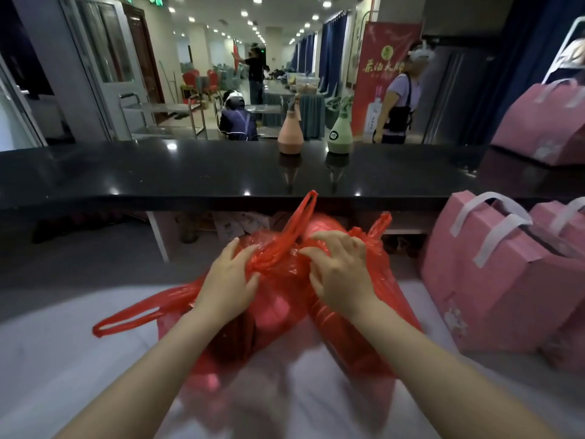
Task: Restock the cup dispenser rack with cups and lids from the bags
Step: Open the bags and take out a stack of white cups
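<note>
Two red plastic bags lie on the white counter in front of me. The left red bag [278,315] has its handles tied in a knot [275,253] at the top. Beside it on the right stands the other red bag [376,337]. My left hand [229,280] presses on the left side of the knot, its fingers curled onto the plastic. My right hand [340,269] pinches the plastic on the knot's right side. What is inside the bags shows only as dim pink shapes. No cup rack is in view.
Pink gift bags [493,274] with white handles stand at my right, and another pink gift bag [544,118] sits on the raised black counter [158,172]. Two spray bottles [290,134] stand on that counter. People are in the hall beyond.
</note>
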Motion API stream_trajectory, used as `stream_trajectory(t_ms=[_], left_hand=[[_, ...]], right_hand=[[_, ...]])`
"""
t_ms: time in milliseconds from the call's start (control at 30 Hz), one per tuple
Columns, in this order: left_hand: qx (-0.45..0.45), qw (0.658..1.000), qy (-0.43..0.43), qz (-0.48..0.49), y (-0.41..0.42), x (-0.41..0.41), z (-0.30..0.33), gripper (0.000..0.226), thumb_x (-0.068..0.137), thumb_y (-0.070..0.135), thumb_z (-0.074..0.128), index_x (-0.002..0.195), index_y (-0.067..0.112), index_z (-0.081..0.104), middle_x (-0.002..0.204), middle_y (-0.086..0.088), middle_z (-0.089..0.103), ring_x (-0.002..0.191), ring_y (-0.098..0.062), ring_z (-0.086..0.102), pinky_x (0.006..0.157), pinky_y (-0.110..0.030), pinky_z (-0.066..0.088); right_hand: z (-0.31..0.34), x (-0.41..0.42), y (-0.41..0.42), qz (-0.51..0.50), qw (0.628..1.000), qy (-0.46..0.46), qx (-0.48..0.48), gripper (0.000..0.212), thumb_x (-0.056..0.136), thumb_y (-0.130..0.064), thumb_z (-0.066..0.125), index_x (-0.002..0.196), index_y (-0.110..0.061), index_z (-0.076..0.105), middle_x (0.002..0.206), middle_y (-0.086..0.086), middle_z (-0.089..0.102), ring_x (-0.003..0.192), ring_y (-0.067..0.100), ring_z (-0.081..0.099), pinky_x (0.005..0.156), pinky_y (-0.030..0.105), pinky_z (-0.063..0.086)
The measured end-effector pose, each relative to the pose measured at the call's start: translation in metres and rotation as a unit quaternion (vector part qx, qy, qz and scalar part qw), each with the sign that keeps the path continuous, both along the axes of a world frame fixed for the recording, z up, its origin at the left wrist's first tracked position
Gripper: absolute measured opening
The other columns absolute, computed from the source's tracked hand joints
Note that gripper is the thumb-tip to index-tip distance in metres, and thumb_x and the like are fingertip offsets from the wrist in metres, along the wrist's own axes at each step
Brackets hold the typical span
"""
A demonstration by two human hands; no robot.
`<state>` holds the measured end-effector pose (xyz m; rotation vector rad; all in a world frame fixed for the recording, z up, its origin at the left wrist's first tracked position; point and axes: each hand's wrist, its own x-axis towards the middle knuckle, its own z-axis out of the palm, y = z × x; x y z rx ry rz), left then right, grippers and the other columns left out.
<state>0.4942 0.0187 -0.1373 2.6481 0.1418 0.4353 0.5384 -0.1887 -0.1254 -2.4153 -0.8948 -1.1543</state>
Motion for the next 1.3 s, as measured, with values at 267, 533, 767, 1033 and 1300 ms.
stream_trajectory(t_ms=[267,533,767,1033,1300], left_hand=[[0.003,0.989,0.079,-0.121,0.048,0.002,0.025,0.058,0.076,-0.001,0.059,0.121,0.035,0.061,0.126,0.009,0.06,0.113,-0.012,0.057,0.094,-0.025,0.045],[0.119,0.979,0.102,-0.126,0.052,0.0,0.01,0.028,0.081,0.015,0.062,0.104,0.03,0.067,0.108,0.004,0.065,0.104,-0.02,0.059,0.086,-0.03,0.045],[0.029,0.994,0.015,-0.104,0.071,-0.008,0.018,0.004,0.087,0.028,0.061,0.084,0.027,0.062,0.09,0.008,0.064,0.087,-0.015,0.059,0.072,-0.031,0.043],[0.024,1.0,-0.005,0.012,0.129,-0.011,0.035,0.007,0.089,0.026,0.059,0.084,0.021,0.056,0.091,-0.002,0.066,0.091,-0.028,0.061,0.067,-0.033,0.04],[-0.006,1.0,0.002,-0.011,0.127,-0.025,0.037,0.026,0.077,0.017,0.061,0.102,0.019,0.055,0.108,-0.003,0.051,0.103,-0.026,0.053,0.086,-0.038,0.045]], right_hand=[[-0.019,-0.032,0.063,-0.016,0.959,0.275,-0.07,0.043,0.082,-0.052,0.062,0.111,-0.021,0.062,0.107,-0.001,0.061,0.1,0.022,0.052,0.088,0.036,0.044],[-0.05,-0.048,0.104,-0.078,0.94,0.329,-0.053,0.057,0.08,-0.058,0.058,0.128,-0.027,0.053,0.125,-0.005,0.049,0.12,0.019,0.04,0.098,0.034,0.034],[-0.026,-0.043,0.106,-0.064,0.978,0.195,-0.02,0.012,0.078,-0.029,0.069,0.086,-0.019,0.069,0.093,-0.002,0.061,0.09,0.025,0.056,0.075,0.039,0.042],[0.015,-0.021,0.082,-0.151,0.971,0.17,-0.076,0.016,0.089,-0.026,0.055,0.093,-0.021,0.07,0.1,-0.002,0.061,0.099,0.024,0.054,0.078,0.035,0.039],[0.022,-0.039,0.119,-0.006,0.965,0.261,0.034,0.054,0.074,-0.016,0.058,0.128,-0.024,0.056,0.126,-0.003,0.06,0.118,0.021,0.051,0.1,0.037,0.04]])
